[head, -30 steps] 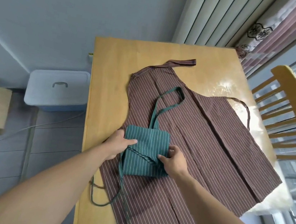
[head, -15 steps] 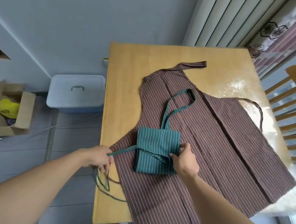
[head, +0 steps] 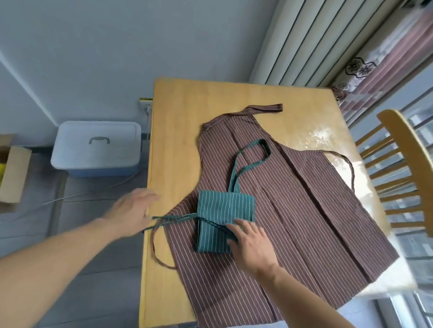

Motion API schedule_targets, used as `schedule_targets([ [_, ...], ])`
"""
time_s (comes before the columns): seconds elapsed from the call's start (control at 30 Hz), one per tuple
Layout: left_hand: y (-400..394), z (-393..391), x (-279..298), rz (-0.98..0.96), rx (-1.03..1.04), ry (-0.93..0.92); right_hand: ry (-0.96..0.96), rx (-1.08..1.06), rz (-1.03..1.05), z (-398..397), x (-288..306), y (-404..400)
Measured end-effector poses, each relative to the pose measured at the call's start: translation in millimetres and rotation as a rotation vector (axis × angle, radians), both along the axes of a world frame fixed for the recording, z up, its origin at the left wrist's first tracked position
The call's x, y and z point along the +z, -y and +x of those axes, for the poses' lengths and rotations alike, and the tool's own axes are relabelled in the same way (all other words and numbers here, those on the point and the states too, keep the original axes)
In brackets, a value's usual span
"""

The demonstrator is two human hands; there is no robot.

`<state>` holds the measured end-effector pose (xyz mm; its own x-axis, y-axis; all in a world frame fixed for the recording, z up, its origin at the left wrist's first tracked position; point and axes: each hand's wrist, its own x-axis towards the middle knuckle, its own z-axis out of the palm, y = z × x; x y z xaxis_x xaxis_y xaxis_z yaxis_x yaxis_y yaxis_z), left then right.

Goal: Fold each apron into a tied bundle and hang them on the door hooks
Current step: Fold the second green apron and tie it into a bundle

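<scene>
A green striped apron, folded into a small square bundle, lies on a brown striped apron spread flat over the wooden table. The green neck loop trails away from the bundle. A thin green tie strap crosses the bundle's front and runs left to the table edge. My right hand presses flat on the bundle's lower right part, fingers spread. My left hand hovers at the table's left edge beside the strap's end, fingers straight and blurred, with nothing plainly held.
A wooden chair stands at the table's right side, in front of a window. On the floor to the left are a blue bin with a white lid and an open cardboard box. Curtains hang behind the table.
My left hand pulled the green strap out to the left, then its fingers straightened by the table edge. My right hand went from pinching the bundle's edge to lying flat on it.
</scene>
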<state>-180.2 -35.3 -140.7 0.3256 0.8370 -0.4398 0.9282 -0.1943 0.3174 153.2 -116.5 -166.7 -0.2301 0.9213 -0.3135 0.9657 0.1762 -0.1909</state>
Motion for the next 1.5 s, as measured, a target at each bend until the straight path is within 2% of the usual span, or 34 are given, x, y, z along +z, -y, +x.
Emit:
schedule_targets([
  [0.1,24,80,1,-0.005,-0.215,0.154,0.130,0.102,-0.116,2,-1,12],
  [0.2,41,129,-8,-0.054,-0.330,0.100,0.220,0.075,-0.191,2,-1,14],
  [0.37,19,125,-48,-0.080,-0.468,-0.150,0.141,0.074,-0.186,10,-8,7],
  [0.5,10,111,-71,-0.055,-0.497,-0.067,0.103,0.190,-0.122,35,-21,-8],
  [0.57,12,109,-76,-0.034,-0.445,0.015,-0.043,0.177,-0.021,44,-21,-17],
  [0.63,9,108,-74,-0.016,-0.345,0.128,-0.173,0.057,-0.027,51,-16,-35],
  [0.77,-2,115,-61,-0.076,0.024,0.342,-0.420,-0.280,-0.264,58,-7,-72],
  [0.87,-20,127,-59,-0.164,0.308,0.377,-0.631,-0.418,-0.412,63,-4,-89],
  [0.97,-28,134,-57,-0.238,0.435,0.443,-0.737,-0.478,-0.536,69,-11,-97],
  [1.07,-34,138,-57,-0.273,0.466,0.405,-0.702,-0.555,-0.474,69,-21,-103],
  [1.13,-42,139,-65,-0.279,0.475,0.340,-0.611,-0.639,-0.442,64,-22,-107],
  [1.33,-55,146,-64,-0.238,0.470,0.163,-0.509,-0.838,-0.363,48,-26,-113],
  [1.5,-52,159,-59,-0.122,0.501,0.125,-0.408,-0.820,-0.290,26,-22,-105],
])
